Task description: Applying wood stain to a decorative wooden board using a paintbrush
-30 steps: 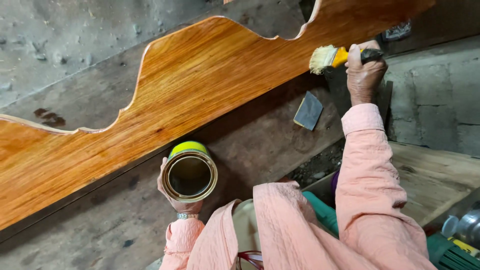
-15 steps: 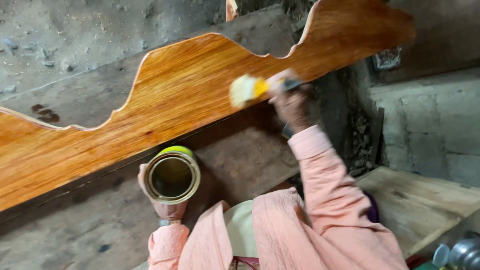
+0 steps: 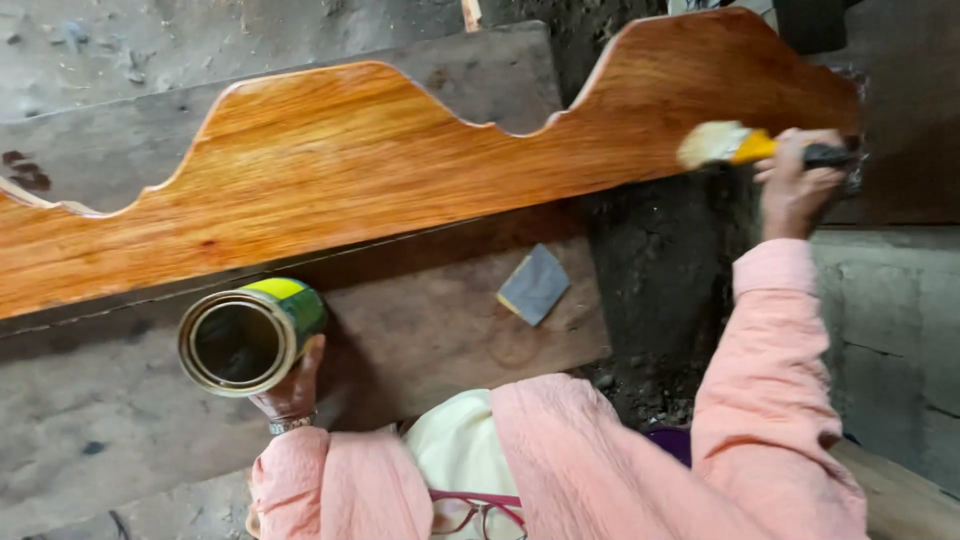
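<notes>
Sleeves: pink, at 6 o'clock, nearest the camera; glasses hang at the collar.
Left hand: at 8 o'clock, fingers wrapped around a can from behind and below.
Can: open, tilted so its mouth faces the camera, yellow-green wall, dark inside; what is in it cannot be told.
Pad: a small grey block lying alone on the dark plank at the centre, apart from both hands.
Right hand: at 2 o'clock, fingers clenched on the brush handle.
Brush: yellow ferrule, pale bristles pointing left, touching the lower edge of the board near its right end.
Board: long, glossy orange-brown wood with a scalloped top, running from 9 o'clock up to 1 o'clock, leaning against the grey wall.
Just changed: half a second ago the brush lay on the face of the board nearer its middle; now it is out by the right end, so the stroke has run rightward along the lower part.
Meaning: judging by the even shine, the face looks wet and coated nearly all over, and the work is now at the right edge.
Against a second ago: the brush is back near where it was then; the can has stayed low at the left, tipped the same way.
</notes>
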